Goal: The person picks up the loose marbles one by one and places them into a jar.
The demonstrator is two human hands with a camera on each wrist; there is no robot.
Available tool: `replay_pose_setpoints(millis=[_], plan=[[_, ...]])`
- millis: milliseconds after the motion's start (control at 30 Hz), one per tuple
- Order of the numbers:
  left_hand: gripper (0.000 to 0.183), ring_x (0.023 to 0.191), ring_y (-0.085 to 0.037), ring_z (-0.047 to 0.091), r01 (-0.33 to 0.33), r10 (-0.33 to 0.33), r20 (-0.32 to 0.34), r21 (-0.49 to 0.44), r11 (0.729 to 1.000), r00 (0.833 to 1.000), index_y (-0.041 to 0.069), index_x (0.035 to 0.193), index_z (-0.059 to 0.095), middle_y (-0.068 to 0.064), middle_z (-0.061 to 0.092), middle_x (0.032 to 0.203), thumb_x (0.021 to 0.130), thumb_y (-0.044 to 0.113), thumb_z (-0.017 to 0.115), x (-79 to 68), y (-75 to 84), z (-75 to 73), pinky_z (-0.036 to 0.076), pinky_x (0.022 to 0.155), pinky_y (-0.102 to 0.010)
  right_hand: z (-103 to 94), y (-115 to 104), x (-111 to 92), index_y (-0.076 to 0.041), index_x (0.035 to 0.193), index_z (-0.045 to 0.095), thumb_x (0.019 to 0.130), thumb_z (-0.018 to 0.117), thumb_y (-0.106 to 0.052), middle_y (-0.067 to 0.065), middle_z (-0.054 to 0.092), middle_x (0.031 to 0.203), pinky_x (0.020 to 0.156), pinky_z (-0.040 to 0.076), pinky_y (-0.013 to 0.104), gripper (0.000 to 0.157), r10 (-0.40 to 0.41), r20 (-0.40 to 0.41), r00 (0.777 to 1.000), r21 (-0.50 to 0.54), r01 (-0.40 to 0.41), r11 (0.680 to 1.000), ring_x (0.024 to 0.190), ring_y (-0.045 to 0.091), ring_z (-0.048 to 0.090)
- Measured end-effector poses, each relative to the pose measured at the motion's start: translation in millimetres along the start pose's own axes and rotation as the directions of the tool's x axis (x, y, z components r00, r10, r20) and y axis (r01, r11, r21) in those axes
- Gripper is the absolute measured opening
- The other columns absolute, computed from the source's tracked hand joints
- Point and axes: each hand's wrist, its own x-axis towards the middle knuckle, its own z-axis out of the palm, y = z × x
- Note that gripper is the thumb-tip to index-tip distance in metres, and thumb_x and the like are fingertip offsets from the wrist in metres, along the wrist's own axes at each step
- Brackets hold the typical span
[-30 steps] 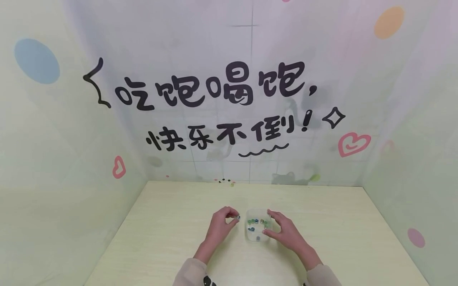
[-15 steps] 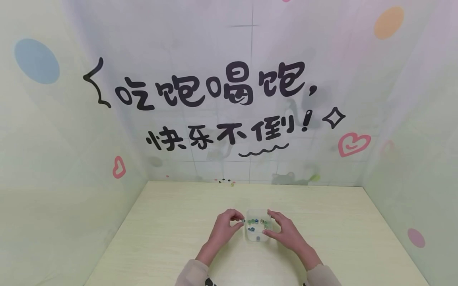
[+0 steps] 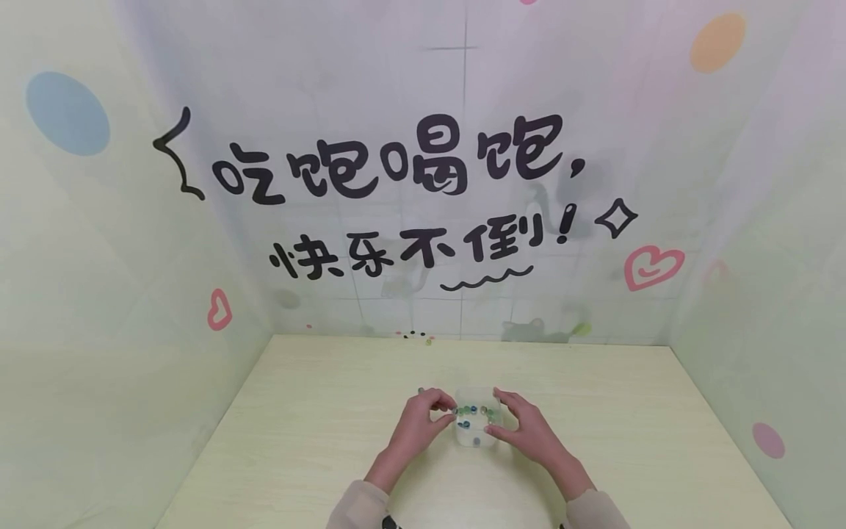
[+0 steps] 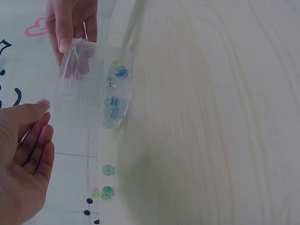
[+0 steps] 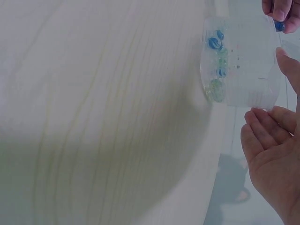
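A clear plastic box stands on the table with several blue and green glass marbles at its bottom. My right hand grips the box's right side, thumb and fingers spread along the rim. From the left, my left hand pinches a blue marble between thumb and fingertips, right at the box's left rim. Its other fingers are loosely curled in the left wrist view, where the held marble is mostly hidden by the thumb.
Two loose green marbles lie on the table beyond the left hand, a nearer marble and a farther marble. The pale wooden table meets a printed curtain wall at the back, with walls on both sides.
My left hand has moved right with the marble, from beside the box to its rim. A loose marble now shows behind that hand. The right hand and the box have stayed in place.
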Motion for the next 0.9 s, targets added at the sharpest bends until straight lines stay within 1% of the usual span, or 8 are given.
replay_pose_setpoints(millis=[100, 233, 433, 733, 900], plan=[[0.013, 0.093, -0.014, 0.064, -0.002, 0.002, 0.007, 0.002, 1.000, 1.000, 0.014, 0.100, 0.069, 0.002, 0.070, 0.098, 0.089, 0.011, 0.074, -0.3, 1.5, 0.3, 0.057, 0.088, -0.043, 0.2, 0.8, 0.1, 0.005, 0.142, 0.047, 0.086, 0.079, -0.021, 0.023, 0.056, 0.140, 0.110, 0.044, 0.053, 0.070, -0.005, -0.001, 1.000, -0.002, 0.005, 1.000, 0.133, 0.042, 0.051], [0.013, 0.093, -0.013, 0.063, 0.006, -0.006, 0.016, 0.002, 1.000, 1.000, 0.015, 0.100, 0.069, 0.002, 0.070, 0.098, 0.089, 0.011, 0.074, -0.8, 3.0, 0.7, 0.057, 0.089, -0.043, 0.4, 1.7, 0.0, 0.006, 0.142, 0.047, 0.086, 0.079, -0.020, 0.024, 0.056, 0.140, 0.109, 0.045, 0.053, 0.070, -0.011, 0.000, 1.000, -0.003, 0.011, 1.000, 0.133, 0.042, 0.051], [0.013, 0.094, -0.014, 0.064, 0.000, 0.000, 0.013, -0.003, 1.000, 1.000, 0.014, 0.101, 0.069, 0.002, 0.070, 0.099, 0.089, 0.010, 0.073, -0.9, 4.0, -0.1, 0.057, 0.089, -0.044, 0.0, 1.0, 0.0, 0.006, 0.142, 0.047, 0.085, 0.079, -0.021, 0.023, 0.055, 0.141, 0.109, 0.045, 0.053, 0.070, -0.001, -0.002, 1.000, -0.002, 0.001, 1.000, 0.133, 0.042, 0.051], [0.013, 0.094, -0.015, 0.065, 0.002, -0.002, -0.004, 0.002, 1.000, 1.000, 0.014, 0.101, 0.070, 0.001, 0.071, 0.099, 0.089, 0.012, 0.074, 0.4, 0.1, -3.6, 0.058, 0.085, -0.041, 0.2, -1.2, -0.9, 0.003, 0.142, 0.048, 0.084, 0.080, -0.023, 0.022, 0.054, 0.143, 0.111, 0.043, 0.053, 0.071, 0.030, 0.002, 1.000, -0.012, -0.030, 0.999, 0.135, 0.042, 0.049], [0.013, 0.093, -0.014, 0.065, 0.002, -0.002, -0.015, 0.006, 1.000, 1.000, 0.014, 0.100, 0.070, 0.001, 0.070, 0.098, 0.089, 0.012, 0.074, 1.6, -3.6, -4.5, 0.058, 0.084, -0.039, 0.5, -1.3, -0.7, 0.004, 0.142, 0.048, 0.085, 0.080, -0.022, 0.023, 0.054, 0.142, 0.110, 0.043, 0.052, 0.071, 0.025, 0.000, 1.000, -0.006, -0.025, 1.000, 0.135, 0.042, 0.049]])
